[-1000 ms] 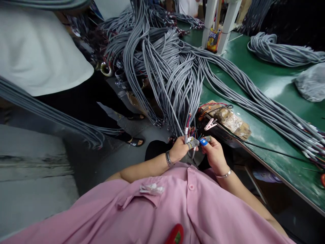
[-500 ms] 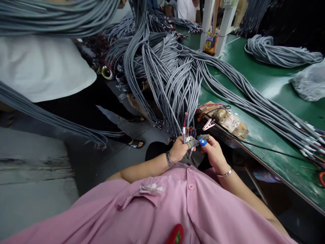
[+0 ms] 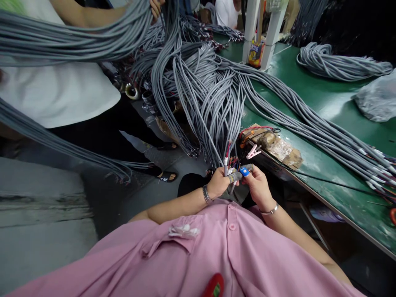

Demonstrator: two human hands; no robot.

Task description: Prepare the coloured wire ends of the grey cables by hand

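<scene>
My left hand (image 3: 220, 182) is closed around grey cables (image 3: 226, 167) whose stripped ends show thin coloured wires (image 3: 234, 163). Grey finger covers sit on its thumb. My right hand (image 3: 256, 183) is closed in a pinch beside those wire ends, with blue tape (image 3: 244, 171) round the thumb and a grey cover on the index finger. What lies between its fingertips is too small to make out, though it meets the coloured wires. Beyond both hands hangs a large heap of grey cables (image 3: 213, 95) over the table edge.
On the green table (image 3: 321, 181) at right lie a cardboard piece (image 3: 286, 154), a pink clip (image 3: 253, 152), more cables and a plastic bag (image 3: 377, 99). At left a co-worker in a white top (image 3: 77, 93) carries a long cable bundle (image 3: 80, 35). A grey box (image 3: 43, 206) stands lower left.
My right hand has moved slightly left, closer to my left hand. The co-worker's arm and hand have come into view, and the carried cable bundle hangs lower.
</scene>
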